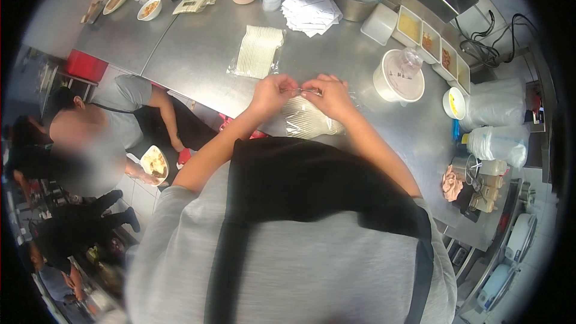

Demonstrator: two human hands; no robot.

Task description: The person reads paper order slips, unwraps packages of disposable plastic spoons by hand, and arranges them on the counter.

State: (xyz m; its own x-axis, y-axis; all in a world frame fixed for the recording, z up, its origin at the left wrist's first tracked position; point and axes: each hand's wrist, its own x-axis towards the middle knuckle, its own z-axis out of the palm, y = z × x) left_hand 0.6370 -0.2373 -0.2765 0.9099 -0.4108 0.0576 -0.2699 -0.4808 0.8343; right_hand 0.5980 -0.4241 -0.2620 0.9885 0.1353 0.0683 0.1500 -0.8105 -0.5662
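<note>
Both hands meet over the near part of a steel table (204, 75); the left hand (273, 95) and the right hand (330, 97) each have fingertips closed in a pinch on the far end of a clear bag (309, 121) of pale cutlery; the fingers meet the plastic, not the cutlery, which lies on the near side of the grip, mostly below the right hand; whether the bag rests fully on the steel or is partly raised cannot be told.

Beyond the hands, a little to the left, a second pack (260, 52) of pale cutlery lies flat on the table, apart from the fingers; farther back is a stack of papers (309, 9); to the right of the right hand stands a round white tub (398, 81), with a small white bowl (455, 103) of something yellow farther right; at the left, beside the table, a co-worker holds a white container (154, 165) of food.
</note>
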